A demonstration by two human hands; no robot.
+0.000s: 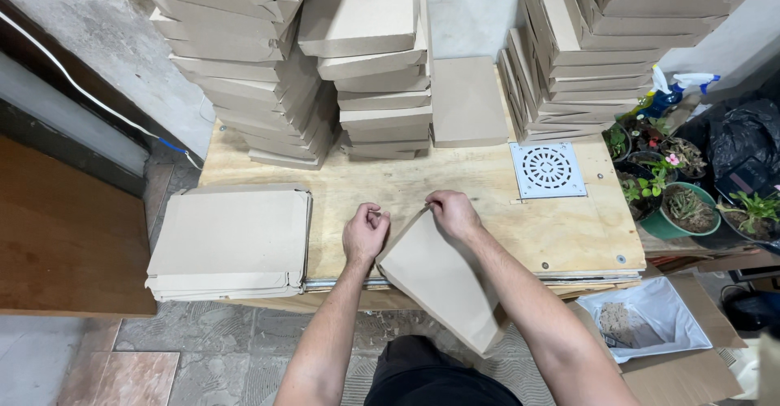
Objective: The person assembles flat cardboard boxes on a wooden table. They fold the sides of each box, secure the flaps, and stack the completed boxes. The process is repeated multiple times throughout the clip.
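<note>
Lighting even and fairly bright, from overhead; diffuse, no hard glare. Soft short shadows under the hands and beneath the cardboard stacks (pixel 244 65) on the bench (pixel 561 235). Focus sharp at centre. Wide-angle lens: stacks lean outward, straight edges bow toward frame borders. Right corner by the black bag (pixel 743 142) darker.

Both forearms bare, no sleeves, no rings or watch visible; dark black trousers (pixel 439 377).
</note>
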